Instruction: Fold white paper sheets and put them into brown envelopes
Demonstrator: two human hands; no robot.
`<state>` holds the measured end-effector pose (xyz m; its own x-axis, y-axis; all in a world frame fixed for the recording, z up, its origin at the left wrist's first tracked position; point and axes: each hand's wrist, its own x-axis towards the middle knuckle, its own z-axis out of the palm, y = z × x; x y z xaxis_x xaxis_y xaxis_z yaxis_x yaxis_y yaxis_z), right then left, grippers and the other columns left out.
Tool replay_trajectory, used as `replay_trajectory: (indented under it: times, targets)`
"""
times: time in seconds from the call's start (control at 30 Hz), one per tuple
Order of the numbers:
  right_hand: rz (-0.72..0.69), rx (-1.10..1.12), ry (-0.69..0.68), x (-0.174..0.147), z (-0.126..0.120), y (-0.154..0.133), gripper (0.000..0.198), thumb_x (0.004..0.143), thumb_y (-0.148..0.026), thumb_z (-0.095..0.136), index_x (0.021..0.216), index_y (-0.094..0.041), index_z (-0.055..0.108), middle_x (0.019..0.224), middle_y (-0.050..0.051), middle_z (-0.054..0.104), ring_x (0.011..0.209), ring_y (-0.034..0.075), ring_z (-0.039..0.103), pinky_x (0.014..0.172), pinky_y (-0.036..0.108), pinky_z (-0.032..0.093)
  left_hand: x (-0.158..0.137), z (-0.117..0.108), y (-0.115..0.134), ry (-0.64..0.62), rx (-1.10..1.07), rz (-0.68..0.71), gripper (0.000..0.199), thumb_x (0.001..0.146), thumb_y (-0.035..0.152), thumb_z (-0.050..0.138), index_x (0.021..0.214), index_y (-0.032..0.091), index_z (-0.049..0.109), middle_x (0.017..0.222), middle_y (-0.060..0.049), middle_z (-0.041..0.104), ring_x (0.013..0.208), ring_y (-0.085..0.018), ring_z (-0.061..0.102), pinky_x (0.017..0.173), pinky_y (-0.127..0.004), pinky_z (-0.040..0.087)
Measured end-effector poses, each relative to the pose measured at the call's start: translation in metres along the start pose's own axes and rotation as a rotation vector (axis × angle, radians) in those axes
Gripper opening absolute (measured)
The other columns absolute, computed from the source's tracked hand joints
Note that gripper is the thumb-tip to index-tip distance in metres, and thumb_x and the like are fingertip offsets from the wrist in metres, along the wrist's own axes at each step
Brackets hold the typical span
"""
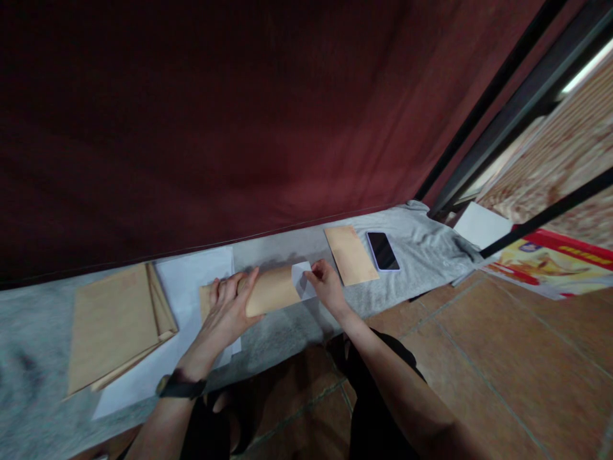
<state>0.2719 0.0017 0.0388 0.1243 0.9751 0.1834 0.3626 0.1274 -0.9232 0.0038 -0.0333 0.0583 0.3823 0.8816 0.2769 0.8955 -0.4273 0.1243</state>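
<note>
My left hand [230, 308] lies across a brown paper envelope [272, 291], fingers stretched out on top and thumb apart near its lower edge. At the envelope's right end, a piece of white paper [301, 281] shows. My right hand [328, 283] pinches this paper between thumb and fingertips. How far the paper reaches inside the envelope is hidden. Just right of that hand, a second brown envelope [353, 255] lies flat on the grey cloth [282, 335].
A phone [382, 251] rests face up beyond the second envelope. On the left, several larger brown envelopes [115, 322] overlap white sheets [196, 275]. A dark red curtain [239, 128] rises behind the cloth. At right are dark metal bars [493, 96] and a red-yellow printed box [550, 262].
</note>
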Motion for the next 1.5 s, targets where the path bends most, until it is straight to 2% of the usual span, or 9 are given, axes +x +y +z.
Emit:
replay_trajectory:
  times: [0.2,0.4,0.57,0.73,0.83,0.97,1.17,1.33,1.5]
  targets:
    - [0.012,0.005,-0.089,-0.006,0.004,-0.003,0.014,0.087,-0.031,0.064,0.077,-0.022,0.068,0.076,0.0,0.066,0.068,0.015,0.061,0.067,0.026,0.049,0.004,0.006,0.007,0.011,0.008,0.018,0.105,0.076,0.04,0.075,0.161,0.026,0.014,0.143,-0.019,0.048,0.132,-0.039,0.048,0.117,-0.064,0.022]
    - [-0.019,-0.063,0.04,-0.008,0.01,0.0,0.009,0.084,-0.026,0.065,0.081,-0.021,0.072,0.107,0.008,0.065,0.103,0.021,0.063,0.089,0.031,0.053,0.008,0.008,0.013,0.006,-0.021,0.022,0.104,0.077,0.042,0.074,0.161,0.026,0.015,0.143,-0.018,0.048,0.133,-0.038,0.049,0.118,-0.064,0.021]
    - [0.076,0.045,-0.05,-0.007,0.014,0.007,0.007,0.084,-0.024,0.058,0.082,-0.022,0.064,0.082,0.0,0.067,0.075,0.016,0.063,0.075,0.028,0.053,0.009,0.011,0.013,0.013,-0.054,0.054,0.108,0.075,0.046,0.077,0.162,0.025,0.015,0.147,-0.02,0.045,0.14,-0.039,0.042,0.12,-0.064,0.016]
    - [0.087,0.212,0.074,0.001,0.011,0.007,0.004,0.079,-0.023,0.056,0.082,-0.024,0.054,0.078,-0.001,0.064,0.072,0.016,0.061,0.071,0.026,0.049,0.01,0.004,0.021,0.089,-0.108,0.06,0.097,0.083,0.051,0.071,0.161,0.024,0.02,0.163,-0.02,0.026,0.152,-0.041,0.022,0.12,-0.065,0.011]
    - [0.118,0.331,0.174,0.009,0.005,0.006,0.013,0.075,-0.021,0.056,0.087,-0.024,0.05,0.078,-0.002,0.06,0.07,0.014,0.058,0.068,0.024,0.048,0.011,-0.003,0.032,0.202,-0.24,-0.108,0.073,0.09,0.052,0.062,0.153,0.022,0.038,0.153,-0.019,0.041,0.145,-0.037,0.035,0.118,-0.061,0.024]
    - [0.122,0.378,0.262,0.013,-0.002,0.004,0.031,0.072,-0.018,0.058,0.101,-0.024,0.05,0.07,-0.008,0.05,0.064,0.012,0.052,0.062,0.021,0.044,0.012,-0.002,0.05,0.285,-0.756,-0.568,0.047,0.088,0.058,0.061,0.116,0.02,0.062,0.104,-0.011,0.067,0.103,-0.029,0.065,0.095,-0.046,0.052]
    - [0.062,0.482,0.228,0.0,0.006,-0.007,0.045,0.073,-0.016,0.057,0.116,-0.025,0.047,0.075,-0.008,0.05,0.068,0.012,0.055,0.061,0.02,0.044,0.02,0.014,0.077,-0.289,-1.876,-1.074,0.032,0.094,0.047,0.061,0.096,0.015,0.063,0.099,-0.016,0.073,0.095,-0.025,0.073,0.085,-0.035,0.058]
    - [0.09,0.476,0.167,-0.006,0.011,-0.009,0.051,0.075,-0.016,0.056,0.125,-0.025,0.045,0.076,-0.008,0.048,0.067,0.011,0.054,0.061,0.02,0.044,0.027,0.028,0.085,-0.129,-2.032,-1.222,0.007,0.096,0.02,0.059,0.091,0.017,0.063,0.091,-0.012,0.073,0.087,-0.02,0.074,0.087,-0.034,0.059]
    - [0.125,0.54,0.121,0.0,0.012,-0.007,0.045,0.072,-0.016,0.055,0.117,-0.023,0.05,0.085,-0.004,0.059,0.076,0.013,0.06,0.069,0.022,0.049,0.03,0.036,0.085,0.033,-2.054,-1.206,0.012,0.089,0.007,0.062,0.087,0.018,0.061,0.083,-0.004,0.072,0.075,-0.016,0.072,0.083,-0.033,0.061]
